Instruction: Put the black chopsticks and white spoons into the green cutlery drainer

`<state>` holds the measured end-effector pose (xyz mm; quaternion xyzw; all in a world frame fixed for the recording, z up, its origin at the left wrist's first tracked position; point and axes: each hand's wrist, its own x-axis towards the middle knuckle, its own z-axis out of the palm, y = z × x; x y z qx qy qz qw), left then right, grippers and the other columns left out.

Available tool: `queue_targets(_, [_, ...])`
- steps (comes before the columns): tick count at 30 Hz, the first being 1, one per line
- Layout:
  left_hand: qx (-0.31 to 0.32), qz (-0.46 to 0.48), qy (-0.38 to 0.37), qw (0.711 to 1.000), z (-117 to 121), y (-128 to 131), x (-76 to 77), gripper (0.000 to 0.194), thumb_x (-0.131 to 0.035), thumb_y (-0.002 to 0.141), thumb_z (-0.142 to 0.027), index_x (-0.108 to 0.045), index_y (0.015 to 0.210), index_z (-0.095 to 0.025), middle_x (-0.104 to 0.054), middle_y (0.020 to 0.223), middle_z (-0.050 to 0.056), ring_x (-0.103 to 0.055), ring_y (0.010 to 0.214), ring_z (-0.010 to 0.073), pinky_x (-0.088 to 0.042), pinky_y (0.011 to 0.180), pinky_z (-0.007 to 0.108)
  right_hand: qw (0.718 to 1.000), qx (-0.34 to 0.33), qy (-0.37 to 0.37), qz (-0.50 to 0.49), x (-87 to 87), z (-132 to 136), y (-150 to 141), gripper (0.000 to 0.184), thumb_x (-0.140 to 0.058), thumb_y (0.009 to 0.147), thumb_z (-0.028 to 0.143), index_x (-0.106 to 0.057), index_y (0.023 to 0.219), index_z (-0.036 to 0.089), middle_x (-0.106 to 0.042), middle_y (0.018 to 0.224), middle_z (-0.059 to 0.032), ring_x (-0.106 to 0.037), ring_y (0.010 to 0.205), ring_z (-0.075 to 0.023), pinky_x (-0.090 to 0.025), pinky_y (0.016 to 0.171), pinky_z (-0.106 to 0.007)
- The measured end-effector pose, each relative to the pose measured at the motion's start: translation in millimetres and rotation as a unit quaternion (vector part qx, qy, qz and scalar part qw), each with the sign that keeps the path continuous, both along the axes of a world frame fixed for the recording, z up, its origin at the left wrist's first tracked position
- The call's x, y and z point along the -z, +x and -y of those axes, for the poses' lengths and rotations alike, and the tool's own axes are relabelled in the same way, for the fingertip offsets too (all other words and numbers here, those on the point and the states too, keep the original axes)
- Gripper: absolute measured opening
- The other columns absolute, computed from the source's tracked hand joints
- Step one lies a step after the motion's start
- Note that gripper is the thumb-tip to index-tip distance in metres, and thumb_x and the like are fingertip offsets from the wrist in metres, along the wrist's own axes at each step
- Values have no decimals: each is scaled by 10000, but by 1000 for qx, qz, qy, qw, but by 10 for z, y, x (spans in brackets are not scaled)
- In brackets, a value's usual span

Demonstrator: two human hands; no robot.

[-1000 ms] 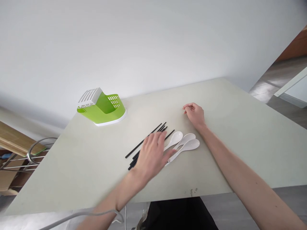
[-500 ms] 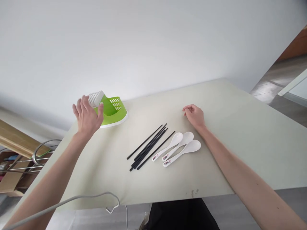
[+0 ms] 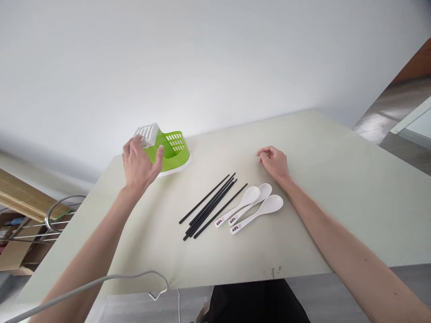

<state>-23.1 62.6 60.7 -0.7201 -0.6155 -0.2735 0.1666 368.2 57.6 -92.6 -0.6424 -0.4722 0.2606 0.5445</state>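
Note:
My left hand (image 3: 139,163) grips the near left side of a green and white slotted cutlery holder (image 3: 171,148) at the far left of the pale table (image 3: 319,193). Its fingers wrap round the holder's white part. Several black chopsticks (image 3: 210,206) lie in a loose bundle at the table's middle. Three white spoons (image 3: 252,206) with barcode stickers on their handles lie just right of them. My right hand (image 3: 274,162) rests on the table beyond the spoons, its fingers curled in loosely, holding nothing.
A white wall stands close behind the table. A metal rack (image 3: 50,220) and wooden boards sit low at the left. A grey cable (image 3: 101,282) hangs before the table's near edge. Grey floor shows at the right.
My left hand left the chopsticks, reached to the far left and closed on the cutlery holder, which has shifted a little to the right. My right hand stayed put.

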Motion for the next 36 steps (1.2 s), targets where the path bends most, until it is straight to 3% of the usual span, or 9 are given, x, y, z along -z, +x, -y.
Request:
queue_targets(12, [197,-22,-33,980,116,1246,85,655,-419,1023,-635,-502,1462,-156,-519,1575,169,-353,1502,351,-400,1206,548,1000,0,-13,-4,38,-8,5,156,-553,799,232,-707,819,224,-797,920,-15,-700,705,-176,-491,849,-348])
queue_targets(18, [284,-30,-69,956,257,1654,48,637,-338,1069,-600,-454,1507,-152,-513,1594,137,-331,1538,319,-405,1220,501,1000,0,1,-1,58,1,-8,162,-557,802,241,-714,843,226,-794,876,-14,-705,723,-193,-493,861,-361])
queue_targets(25, [321,-20,-104,941,262,1722,13,612,-283,1097,-554,-380,1554,-159,-492,1602,146,-293,1579,287,-493,1149,466,998,28,29,-38,121,-27,26,149,-564,782,247,-654,901,233,-781,907,-23,-708,704,-194,-515,812,-362])
queue_targets(30, [338,-20,-106,935,204,1625,27,629,-254,1092,-590,-347,1572,-194,-476,1609,157,-304,1582,291,-556,1070,472,996,30,39,-72,122,-25,27,290,-578,775,250,-569,1065,245,-771,952,-23,-711,697,-198,-526,767,-360])
queue_targets(36, [375,7,-92,922,141,1551,98,590,-270,1102,-556,-301,1593,-229,-430,1648,146,-264,1603,290,-474,1163,495,999,1,28,-25,64,13,9,314,-546,798,254,-648,1095,235,-775,944,-22,-707,704,-201,-532,819,-384])
